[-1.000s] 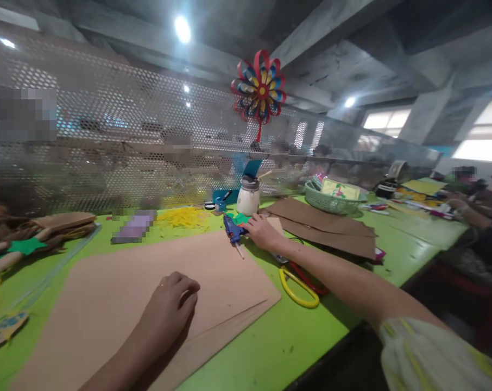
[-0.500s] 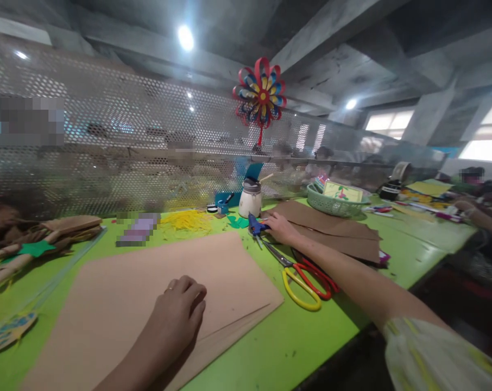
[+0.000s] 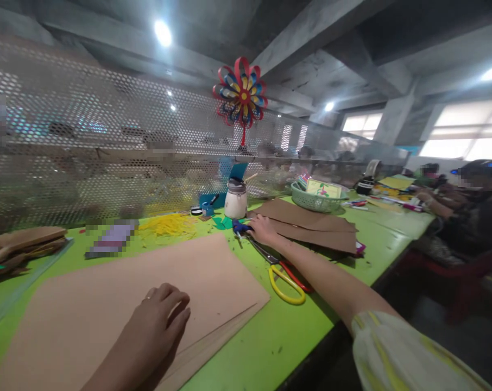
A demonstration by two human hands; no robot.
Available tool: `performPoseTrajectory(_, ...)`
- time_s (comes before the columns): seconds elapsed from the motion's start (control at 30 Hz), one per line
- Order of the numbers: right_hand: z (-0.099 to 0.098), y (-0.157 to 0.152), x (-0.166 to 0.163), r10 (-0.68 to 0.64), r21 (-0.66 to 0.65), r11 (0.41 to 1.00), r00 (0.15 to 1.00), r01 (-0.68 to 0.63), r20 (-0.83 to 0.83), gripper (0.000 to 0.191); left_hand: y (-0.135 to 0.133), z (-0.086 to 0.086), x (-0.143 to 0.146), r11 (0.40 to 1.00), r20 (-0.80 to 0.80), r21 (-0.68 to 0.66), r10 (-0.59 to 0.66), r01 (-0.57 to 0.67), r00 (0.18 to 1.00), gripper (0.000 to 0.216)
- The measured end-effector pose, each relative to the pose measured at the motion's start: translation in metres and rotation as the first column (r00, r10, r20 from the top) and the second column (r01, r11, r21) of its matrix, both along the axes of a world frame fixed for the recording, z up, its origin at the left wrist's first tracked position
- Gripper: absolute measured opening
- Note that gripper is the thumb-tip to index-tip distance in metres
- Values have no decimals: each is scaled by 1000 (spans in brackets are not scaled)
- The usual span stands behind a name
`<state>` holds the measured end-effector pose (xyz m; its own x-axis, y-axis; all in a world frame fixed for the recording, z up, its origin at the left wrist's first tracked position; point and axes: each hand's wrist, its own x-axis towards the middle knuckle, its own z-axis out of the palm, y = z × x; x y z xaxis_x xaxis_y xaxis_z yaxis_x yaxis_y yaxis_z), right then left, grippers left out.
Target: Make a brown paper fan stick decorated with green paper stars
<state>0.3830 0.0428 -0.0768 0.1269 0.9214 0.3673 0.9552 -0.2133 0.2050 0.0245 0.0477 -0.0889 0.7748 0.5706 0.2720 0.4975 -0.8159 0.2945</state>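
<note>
Large sheets of brown paper (image 3: pixel 119 282) lie stacked in front of me. My left hand (image 3: pixel 162 312) rests over them, fingers loosely bent and thumb apart, with nothing in it. Reaching across the table, my right hand (image 3: pixel 264 229) has its fingers closed at the handle end of a small blue glue gun (image 3: pixel 240 228); its fingertips are partly hidden. Under the right forearm lie large scissors (image 3: pixel 287 285) with one yellow and one red handle loop, partly covered by the arm. Dark brown paper pieces (image 3: pixel 311 222) sit just beyond that hand.
Behind stands a perforated metal screen (image 3: pixel 107 163) with a paper flower (image 3: pixel 244 96). A white jar (image 3: pixel 235 202), yellow paper shreds (image 3: pixel 166 224) and a green basket (image 3: pixel 317 198) line the back. At left lie brown paper pieces (image 3: pixel 26 241). A person (image 3: pixel 474 206) sits at the far right.
The view has swung to the right, so everything appears further left. My right hand stays at the glue gun, which looks slightly turned. The left hand still rests over the paper.
</note>
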Motion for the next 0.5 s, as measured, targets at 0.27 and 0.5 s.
performPoseTrajectory(0.27,20,-33,37,-213,-11,977,973,213,-85,31,1,0,-1,1000,7,17,-11,11,1000,31)
performPoseTrajectory(0.5,24,-88,121,-611,-251,785,774,566,-167,32,-3,5,1,1000,-2,-17,1,-1,1000,31)
